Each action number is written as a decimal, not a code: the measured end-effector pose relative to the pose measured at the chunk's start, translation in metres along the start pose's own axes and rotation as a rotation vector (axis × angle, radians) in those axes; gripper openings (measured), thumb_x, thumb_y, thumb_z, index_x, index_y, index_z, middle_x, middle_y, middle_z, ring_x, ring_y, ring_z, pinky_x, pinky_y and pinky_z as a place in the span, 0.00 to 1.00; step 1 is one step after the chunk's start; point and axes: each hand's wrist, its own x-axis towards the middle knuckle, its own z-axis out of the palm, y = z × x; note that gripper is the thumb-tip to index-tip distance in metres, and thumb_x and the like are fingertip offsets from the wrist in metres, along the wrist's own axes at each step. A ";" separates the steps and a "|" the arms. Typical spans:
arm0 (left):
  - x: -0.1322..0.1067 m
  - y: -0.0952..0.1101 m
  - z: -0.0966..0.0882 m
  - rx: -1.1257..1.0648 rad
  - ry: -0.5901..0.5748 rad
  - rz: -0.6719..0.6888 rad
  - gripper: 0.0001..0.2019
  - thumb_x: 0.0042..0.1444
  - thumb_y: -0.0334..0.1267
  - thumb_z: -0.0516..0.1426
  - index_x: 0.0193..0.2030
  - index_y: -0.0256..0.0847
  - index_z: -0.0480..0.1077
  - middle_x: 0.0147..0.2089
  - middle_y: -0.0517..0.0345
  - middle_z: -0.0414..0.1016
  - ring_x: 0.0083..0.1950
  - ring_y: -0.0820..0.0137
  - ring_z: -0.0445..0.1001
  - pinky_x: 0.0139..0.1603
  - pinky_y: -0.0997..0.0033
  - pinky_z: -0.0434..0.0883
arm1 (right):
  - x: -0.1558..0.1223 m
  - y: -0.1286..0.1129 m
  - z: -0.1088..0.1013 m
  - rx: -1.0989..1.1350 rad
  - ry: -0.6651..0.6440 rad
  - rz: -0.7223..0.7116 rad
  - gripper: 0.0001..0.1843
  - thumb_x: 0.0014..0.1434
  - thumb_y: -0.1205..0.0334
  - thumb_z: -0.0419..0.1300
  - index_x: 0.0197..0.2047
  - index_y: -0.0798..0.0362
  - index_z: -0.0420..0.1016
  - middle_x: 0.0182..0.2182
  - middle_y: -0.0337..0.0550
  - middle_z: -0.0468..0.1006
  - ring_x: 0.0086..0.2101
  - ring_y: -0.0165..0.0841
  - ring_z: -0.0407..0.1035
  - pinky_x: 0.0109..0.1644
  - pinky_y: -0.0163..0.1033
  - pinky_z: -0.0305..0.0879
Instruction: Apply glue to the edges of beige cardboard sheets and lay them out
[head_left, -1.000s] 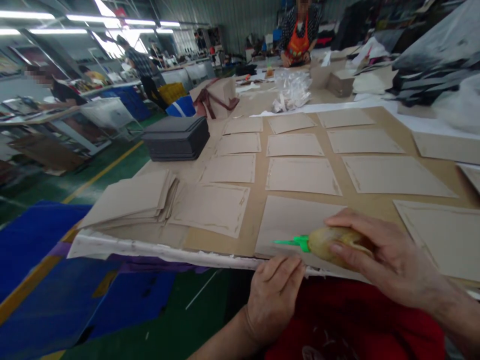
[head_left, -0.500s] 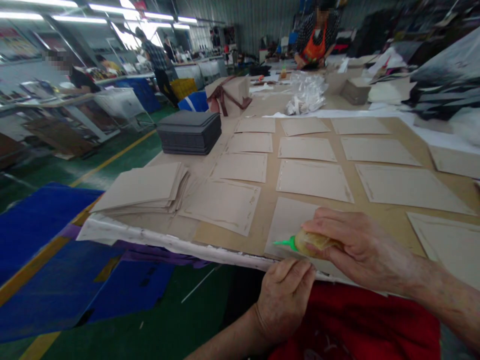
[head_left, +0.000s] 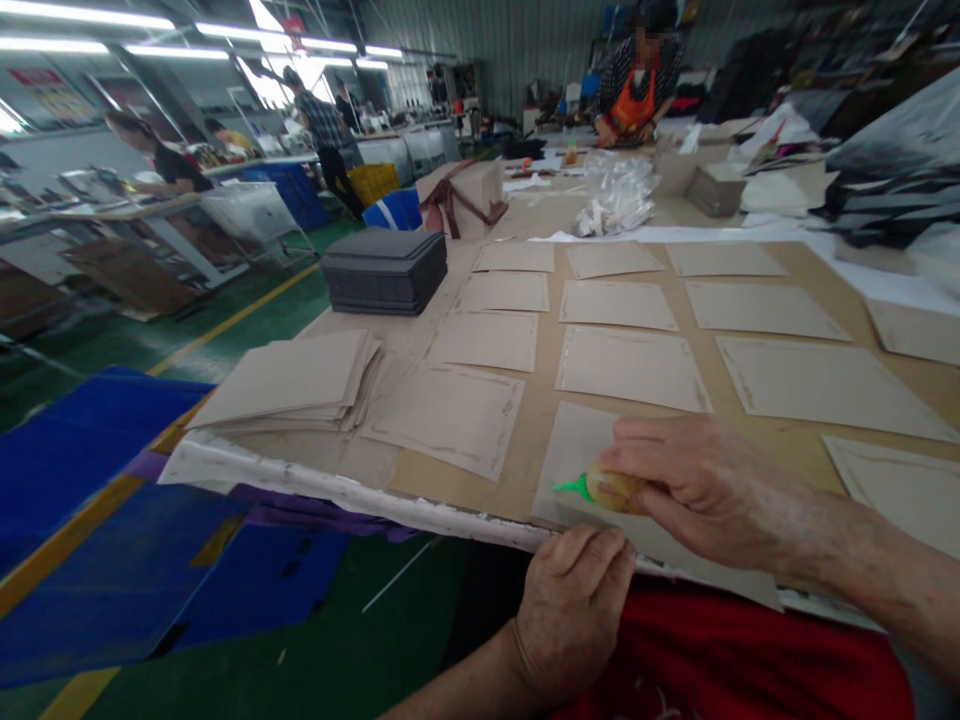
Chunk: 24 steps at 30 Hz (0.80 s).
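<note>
**Squeeze bottle point(head_left: 609, 489) out on a bench point(head_left: 442, 485) packed with cards**

So the bottle's low in the frame, right of centre, green nozzle point(head_left: 574, 487) over the nearest card point(head_left: 574, 440); can't tell if the tip touches. The right hand point(head_left: 709, 490) has it pinched between thumb and fingers. The left hand point(head_left: 577, 600) is curled at the bench edge, fingers pressed together, though I can't tell what they grip underneath.

Bench top is tan, with rows of beige cards point(head_left: 630, 362) running up and right, many with brownish streaks along their edges. Left of centre there's a messy card pile point(head_left: 285, 375) and a neat dark grey stack point(head_left: 386, 272). Room's a big workshop: tube lights point(head_left: 82, 16) upper left, green floor point(head_left: 315, 620), someone in an orange apron point(head_left: 634, 100) up top.
</note>
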 end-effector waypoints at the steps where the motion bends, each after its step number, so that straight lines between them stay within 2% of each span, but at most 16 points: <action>1: 0.000 0.000 0.000 0.002 -0.004 -0.004 0.17 0.72 0.34 0.45 0.53 0.38 0.75 0.54 0.57 0.78 0.53 0.66 0.73 0.58 0.68 0.68 | 0.002 -0.001 -0.001 -0.002 -0.001 0.004 0.14 0.64 0.74 0.48 0.31 0.55 0.71 0.27 0.40 0.66 0.29 0.32 0.59 0.32 0.40 0.48; 5: 0.000 0.000 0.000 -0.022 -0.011 -0.014 0.17 0.72 0.35 0.45 0.53 0.38 0.75 0.54 0.57 0.78 0.52 0.66 0.73 0.58 0.68 0.68 | 0.007 -0.003 -0.003 0.056 -0.044 -0.017 0.13 0.64 0.73 0.49 0.31 0.55 0.71 0.27 0.39 0.67 0.28 0.31 0.60 0.32 0.39 0.49; 9: 0.000 0.001 0.000 -0.017 0.007 -0.017 0.17 0.72 0.35 0.45 0.53 0.38 0.74 0.54 0.58 0.78 0.52 0.67 0.73 0.58 0.68 0.68 | 0.010 -0.005 -0.004 -0.015 -0.027 0.018 0.13 0.65 0.73 0.50 0.32 0.55 0.71 0.28 0.39 0.68 0.29 0.31 0.61 0.33 0.39 0.49; 14: 0.000 0.001 0.002 -0.022 0.032 -0.025 0.16 0.72 0.34 0.46 0.50 0.39 0.75 0.51 0.59 0.79 0.51 0.68 0.74 0.55 0.68 0.69 | 0.006 -0.010 -0.004 0.101 -0.061 -0.049 0.13 0.67 0.73 0.51 0.31 0.55 0.70 0.27 0.38 0.66 0.28 0.30 0.58 0.32 0.39 0.48; 19: -0.001 0.001 0.001 0.000 0.016 -0.012 0.15 0.71 0.35 0.48 0.52 0.39 0.75 0.54 0.59 0.78 0.53 0.69 0.73 0.55 0.68 0.69 | 0.001 -0.006 0.001 0.009 0.001 0.004 0.13 0.67 0.73 0.50 0.32 0.56 0.71 0.27 0.39 0.65 0.29 0.32 0.58 0.33 0.40 0.47; 24: 0.002 0.002 -0.001 0.007 0.048 -0.016 0.16 0.72 0.36 0.47 0.51 0.40 0.76 0.52 0.59 0.80 0.52 0.70 0.73 0.54 0.69 0.70 | 0.001 -0.004 0.003 0.071 -0.025 -0.010 0.13 0.68 0.72 0.50 0.32 0.56 0.71 0.27 0.38 0.65 0.29 0.31 0.58 0.33 0.40 0.47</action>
